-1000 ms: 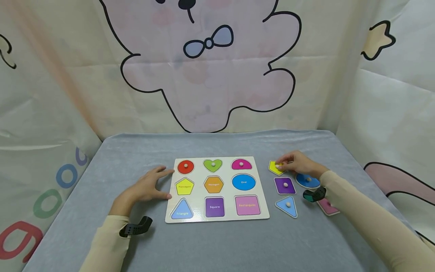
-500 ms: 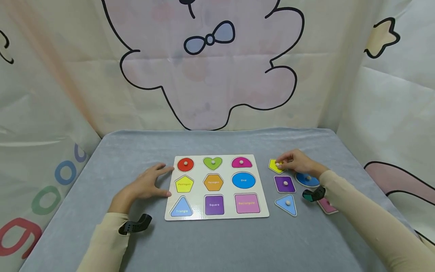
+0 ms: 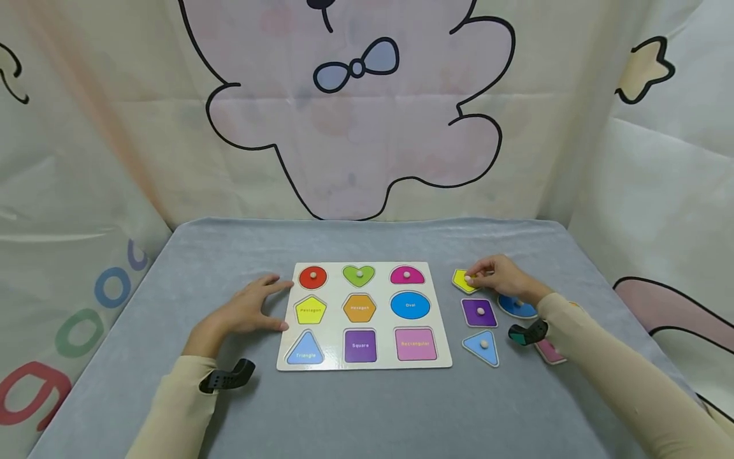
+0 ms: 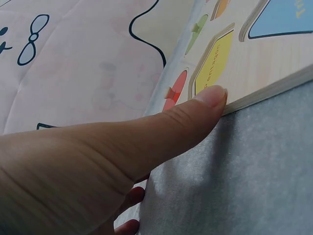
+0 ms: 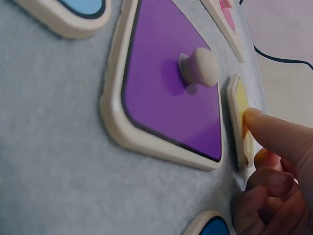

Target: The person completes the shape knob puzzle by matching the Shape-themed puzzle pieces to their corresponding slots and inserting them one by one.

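The white shape puzzle board (image 3: 335, 312) lies flat on the cloth. My left hand (image 3: 246, 309) rests against its left edge, fingers spread, and in the left wrist view the thumb (image 4: 166, 132) touches the board beside the printed pentagon. Right of the board, my right hand (image 3: 504, 278) pinches the knob of a yellow pentagon puzzle piece (image 3: 460, 282); the fingers cover the knob. Up close, the right wrist view has that piece (image 5: 239, 95) near the cloth, at the fingertips. A purple square piece (image 3: 473, 307) with a pale knob lies just in front of it.
Around the right hand lie a light-blue triangle piece (image 3: 476, 344), a blue oval piece (image 3: 510, 307) and a pink piece (image 3: 550, 352) partly under the sleeve. The board holds a red circle (image 3: 307, 279), a green heart (image 3: 353, 278) and a magenta half-circle (image 3: 400, 276).
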The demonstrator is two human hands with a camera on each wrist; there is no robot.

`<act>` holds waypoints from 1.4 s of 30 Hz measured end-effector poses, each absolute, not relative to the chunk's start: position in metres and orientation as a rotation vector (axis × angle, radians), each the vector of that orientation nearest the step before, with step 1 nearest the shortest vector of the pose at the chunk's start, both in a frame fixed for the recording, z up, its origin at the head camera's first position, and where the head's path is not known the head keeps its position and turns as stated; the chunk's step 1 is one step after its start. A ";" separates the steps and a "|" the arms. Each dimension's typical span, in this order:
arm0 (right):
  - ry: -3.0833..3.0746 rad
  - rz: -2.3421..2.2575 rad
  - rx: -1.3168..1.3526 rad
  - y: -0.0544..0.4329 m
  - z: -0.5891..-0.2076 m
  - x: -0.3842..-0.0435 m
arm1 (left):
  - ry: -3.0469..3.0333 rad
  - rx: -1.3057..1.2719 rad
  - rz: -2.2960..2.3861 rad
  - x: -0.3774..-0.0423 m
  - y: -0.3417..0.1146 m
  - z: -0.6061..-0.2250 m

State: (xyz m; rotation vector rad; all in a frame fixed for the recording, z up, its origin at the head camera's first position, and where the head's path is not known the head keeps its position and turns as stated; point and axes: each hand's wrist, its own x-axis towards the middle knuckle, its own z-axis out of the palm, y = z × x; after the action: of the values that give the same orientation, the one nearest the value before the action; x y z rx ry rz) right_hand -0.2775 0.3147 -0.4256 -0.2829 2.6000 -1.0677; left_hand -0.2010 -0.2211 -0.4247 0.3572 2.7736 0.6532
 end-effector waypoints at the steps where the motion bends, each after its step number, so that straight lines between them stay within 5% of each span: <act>1: 2.605 -1.068 -0.277 0.314 -0.426 -0.277 | 2.772 0.352 0.653 -0.201 -0.221 -0.425; 42: 2.652 -1.178 -0.446 0.263 -0.420 -0.269 | 2.772 0.403 0.661 -0.199 -0.223 -0.421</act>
State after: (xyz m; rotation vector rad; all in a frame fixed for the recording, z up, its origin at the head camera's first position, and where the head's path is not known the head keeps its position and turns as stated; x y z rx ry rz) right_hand -0.2687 0.2633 -0.4200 -0.4455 2.6524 -1.1782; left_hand -0.1988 -0.2232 -0.4213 0.4031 2.7721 0.6608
